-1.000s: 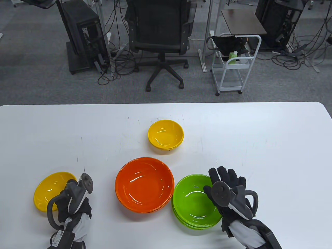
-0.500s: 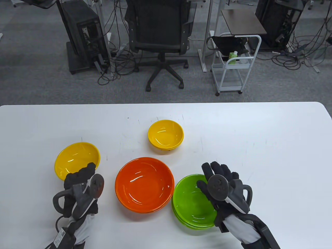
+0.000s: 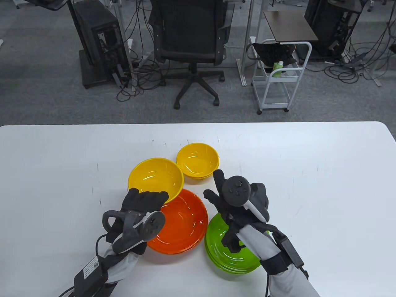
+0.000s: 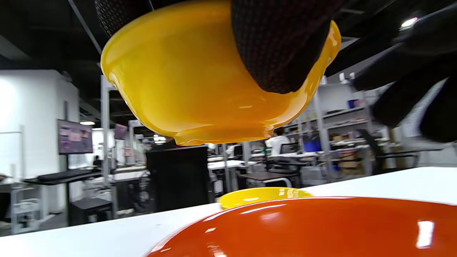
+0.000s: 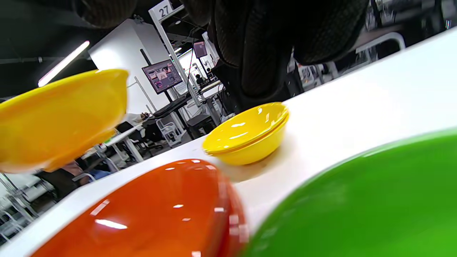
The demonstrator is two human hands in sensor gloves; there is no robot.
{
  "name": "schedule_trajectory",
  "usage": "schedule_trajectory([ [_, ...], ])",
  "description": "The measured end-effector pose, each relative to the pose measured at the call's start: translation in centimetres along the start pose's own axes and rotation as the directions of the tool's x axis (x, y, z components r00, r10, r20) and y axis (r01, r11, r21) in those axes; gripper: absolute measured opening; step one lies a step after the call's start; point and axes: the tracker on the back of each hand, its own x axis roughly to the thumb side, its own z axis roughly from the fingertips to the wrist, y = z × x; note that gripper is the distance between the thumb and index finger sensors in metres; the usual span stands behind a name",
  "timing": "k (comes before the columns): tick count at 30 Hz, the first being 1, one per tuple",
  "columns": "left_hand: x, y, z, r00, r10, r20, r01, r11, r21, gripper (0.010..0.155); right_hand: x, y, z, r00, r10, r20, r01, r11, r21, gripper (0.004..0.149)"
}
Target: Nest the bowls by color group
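Note:
My left hand (image 3: 145, 198) grips the near rim of a yellow bowl (image 3: 155, 178) and holds it in the air over the far left edge of the stacked orange bowls (image 3: 182, 222). The left wrist view shows the held bowl's underside (image 4: 200, 82) above the orange stack (image 4: 321, 228). Nested yellow bowls (image 3: 198, 160) sit on the table just right of and behind it; they also show in the right wrist view (image 5: 250, 134). My right hand (image 3: 221, 190) is empty with fingers spread, between the orange stack and the green bowl stack (image 3: 232, 247).
The white table (image 3: 309, 173) stretches wide to the left and right of the bowls. An office chair (image 3: 190, 37), a white cart (image 3: 278, 74) and computer towers stand on the floor beyond the far edge.
My left hand lifted the yellow bowl from the front left of the table and carried it right and forward, toward the nested yellow bowls. My right hand moved left and forward off the green stack.

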Motion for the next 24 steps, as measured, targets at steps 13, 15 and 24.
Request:
schedule_trajectory([
  [13,2.8,-0.7,-0.2,0.991,0.046,0.126,-0.043,0.999,-0.033,0.046,-0.9,1.9,-3.0,0.94,-0.285,-0.185,0.317,0.932,0.176,0.069],
  [15,2.9,-0.8,-0.3,0.991,0.045,0.127,-0.04,0.998,-0.038,0.045,-0.7,1.6,-3.2,0.94,-0.282,-0.191,0.314,0.934,0.169,0.066],
  [24,-0.1,-0.3,0.2,0.999,-0.026,0.028,0.026,1.0,0.01,0.064,-0.4,-2.0,-6.1,0.939,-0.206,-0.274,0.221,0.975,0.027,0.063],
])
